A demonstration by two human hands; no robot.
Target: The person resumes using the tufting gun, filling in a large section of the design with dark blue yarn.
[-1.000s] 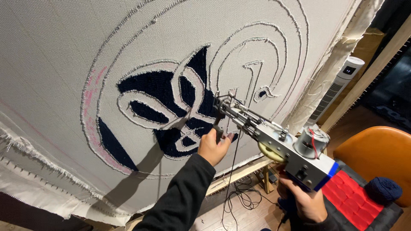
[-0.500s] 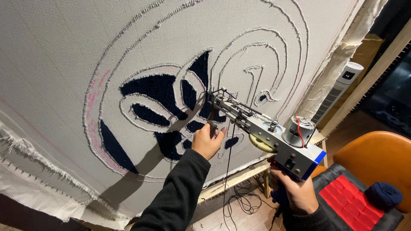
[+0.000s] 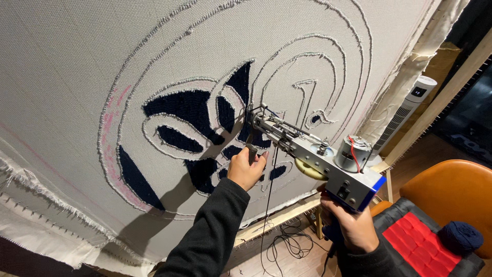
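A pale cloth (image 3: 77, 77) is stretched on a wooden frame, with white tufted outlines and dark navy filled patches (image 3: 190, 109). A silver tufting gun (image 3: 312, 154) with a yellow gear and a small motor has its tip pressed against the cloth near the navy patches. My left hand (image 3: 246, 170) is wrapped round the gun's front handle. My right hand (image 3: 353, 228) grips the rear handle below the gun's blue-edged body. A dark yarn strand hangs down from the gun.
An orange chair (image 3: 451, 192) at the lower right carries a red and black cushion (image 3: 415, 241) and a navy yarn ball (image 3: 460, 237). A white tower fan (image 3: 405, 115) stands behind the frame's edge. Cables (image 3: 287, 246) lie on the wooden floor.
The gun's tip and both hands have shifted a little up and to the left across the cloth, staying by the navy patches.
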